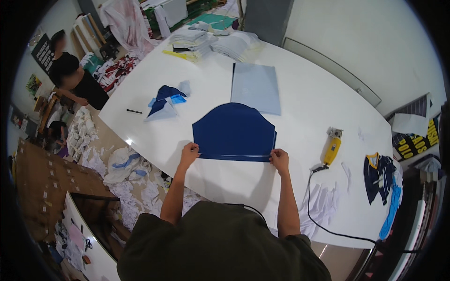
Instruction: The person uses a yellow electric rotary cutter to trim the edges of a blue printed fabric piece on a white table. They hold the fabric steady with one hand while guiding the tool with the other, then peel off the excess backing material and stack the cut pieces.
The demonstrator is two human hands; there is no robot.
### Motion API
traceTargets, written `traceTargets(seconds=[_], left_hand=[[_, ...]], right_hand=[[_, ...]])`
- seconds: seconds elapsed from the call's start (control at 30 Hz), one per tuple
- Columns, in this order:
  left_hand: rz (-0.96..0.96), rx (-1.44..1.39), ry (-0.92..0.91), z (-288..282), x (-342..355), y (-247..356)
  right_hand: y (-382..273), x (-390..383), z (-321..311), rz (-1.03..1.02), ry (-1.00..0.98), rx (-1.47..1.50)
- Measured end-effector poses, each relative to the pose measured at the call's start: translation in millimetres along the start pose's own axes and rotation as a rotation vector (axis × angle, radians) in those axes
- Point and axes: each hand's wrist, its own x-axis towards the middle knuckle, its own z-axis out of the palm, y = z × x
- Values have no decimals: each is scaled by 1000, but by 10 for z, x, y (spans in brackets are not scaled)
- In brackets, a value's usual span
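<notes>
A dark blue fabric piece [234, 131], curved along its far edge like a sleeve panel, lies flat on the white table [164, 136]. Thin pale lines run along its near edge. My left hand [190, 153] pinches the near left corner, and my right hand [280, 159] pinches the near right corner. Beyond the panel lies a stack of pale grey-blue rectangular sheets [256, 89]. Dark blue, bright blue and pale scraps [165, 102] sit crumpled to the left, with a black pen [134, 111] beside them.
A yellow electric cutter [332, 150] stands on the right, its black cable [323, 226] trailing off the table. White scraps [320, 206] and a dark jersey [377, 175] lie nearby. Folded fabric stacks [236, 46] occupy the far end. Another person [75, 75] stands at the far left.
</notes>
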Motion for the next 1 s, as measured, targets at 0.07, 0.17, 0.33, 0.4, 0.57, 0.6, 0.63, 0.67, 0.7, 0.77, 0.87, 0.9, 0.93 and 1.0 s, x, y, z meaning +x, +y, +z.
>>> traceTargets(seconds=[0.07,0.17,0.33,0.4,0.57,0.6,0.63,0.67,0.7,0.77,0.87,0.9,0.93,1.0], left_hand=[[-61,-49,39,-100,21,-129],[-134,-92,4,-30,11,25],[-279,-323,2,-156,39,36],[-269,-319,3,-192,9,32],[-286,-272,2,-172,-25,141],[-283,-268,1,-174,-18,155],[-281,-265,1,-174,-12,168],[-279,-261,1,-178,-6,179],[-284,-243,-4,-176,0,205],[-292,-208,-15,-180,22,264],[-284,-156,-28,-238,14,264],[-263,-175,-43,-235,10,229],[-241,-194,-60,-258,-6,193],[-221,-188,-74,-275,0,159]], right_hand=[[-25,-30,61,-1,-15,39],[-10,-38,30,-28,10,42],[-42,-112,-8,49,47,45],[-129,-148,32,92,56,43],[-290,-138,61,113,74,7],[-276,-107,60,110,80,-9],[-261,-78,73,107,85,-25],[-243,-60,84,104,90,-42],[-213,-41,88,97,98,-33],[-156,-10,80,84,115,-16],[-131,-26,82,48,130,-44],[-100,-42,54,51,130,-35],[-65,-62,37,55,131,-25],[21,-85,-6,40,135,-6]])
